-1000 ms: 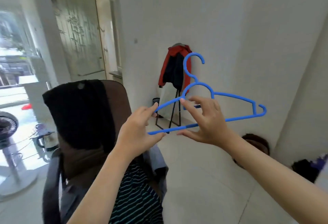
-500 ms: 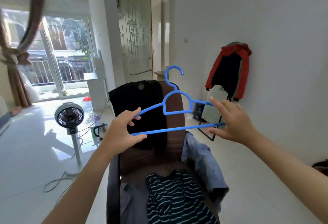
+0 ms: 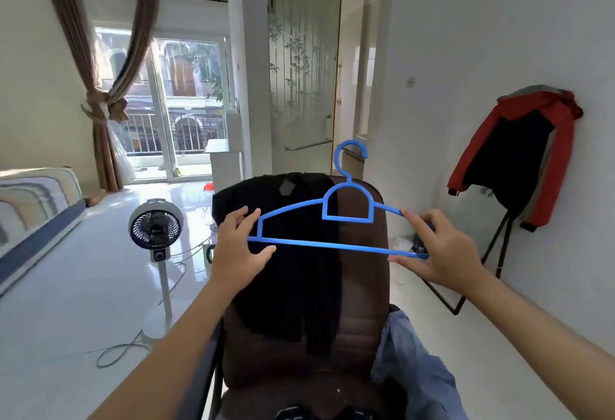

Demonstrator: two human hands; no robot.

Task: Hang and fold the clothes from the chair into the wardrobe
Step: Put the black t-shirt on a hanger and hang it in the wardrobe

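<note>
A blue plastic hanger [image 3: 346,216] is held level in front of me, hook up. My left hand [image 3: 238,250] pinches its left end and my right hand [image 3: 439,250] grips its right end. Behind it stands a brown chair [image 3: 362,303] with a black garment [image 3: 293,270] draped over its backrest. A blue denim garment [image 3: 412,363] hangs over the chair's right side. A dark striped piece [image 3: 293,414] barely shows on the seat at the bottom edge. No wardrobe is in view.
A white standing fan [image 3: 156,230] with a floor cable stands left of the chair. A bed [image 3: 36,206] lies at far left. A red and black jacket [image 3: 519,153] hangs over a leaning mirror [image 3: 472,233] at right. Glass doors are behind.
The view has swung left and the chair now sits centred. The hanger has moved with both hands from the jacket side to in front of the chair's backrest and tilted level.
</note>
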